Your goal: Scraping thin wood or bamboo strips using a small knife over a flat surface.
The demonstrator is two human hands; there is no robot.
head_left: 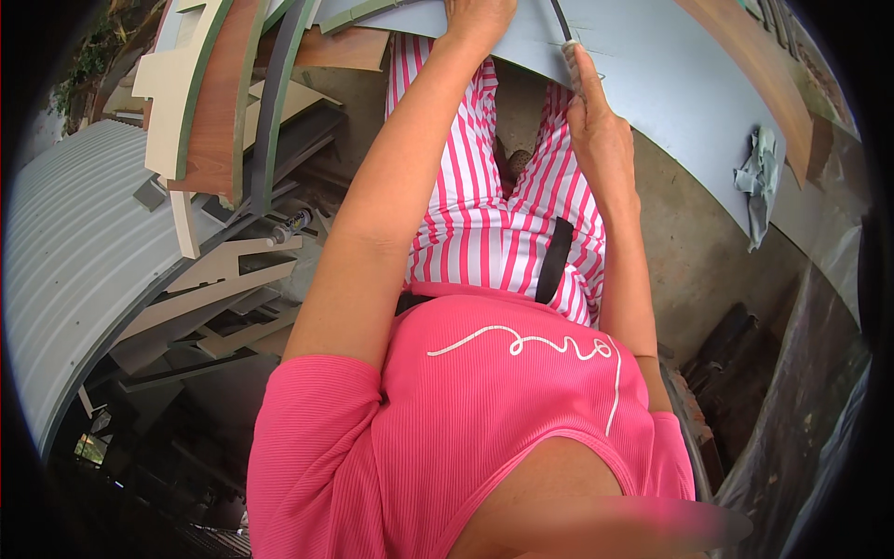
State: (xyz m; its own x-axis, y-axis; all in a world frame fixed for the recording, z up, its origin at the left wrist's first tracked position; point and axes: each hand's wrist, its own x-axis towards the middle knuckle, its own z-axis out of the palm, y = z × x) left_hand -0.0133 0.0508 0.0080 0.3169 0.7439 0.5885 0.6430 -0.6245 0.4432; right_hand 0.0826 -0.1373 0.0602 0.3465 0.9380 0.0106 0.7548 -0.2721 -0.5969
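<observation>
A thin dark tool with a pale, wrapped-looking handle (570, 54) is in my right hand (596, 121). My fingers are closed round the handle and one finger lies along it. The dark shaft runs up past the top edge, so its end is hidden and its exact kind is unclear. Under it lies a pale blue-grey board (652, 84), marked with faint lines. At the top edge, my left hand (477, 20) is over the same board; its fingers are cut off by the frame. Near the left hand, a narrow curved strip with a green edge (363, 13) rests on the surface.
To the left, curved cut boards (219, 102) stand stacked beside a corrugated metal sheet (79, 242). Below them are a small can (291, 226) and board offcuts (219, 298). A crumpled grey cloth or sheet (759, 182) hangs at the board's right edge, near a brown wooden panel (754, 65).
</observation>
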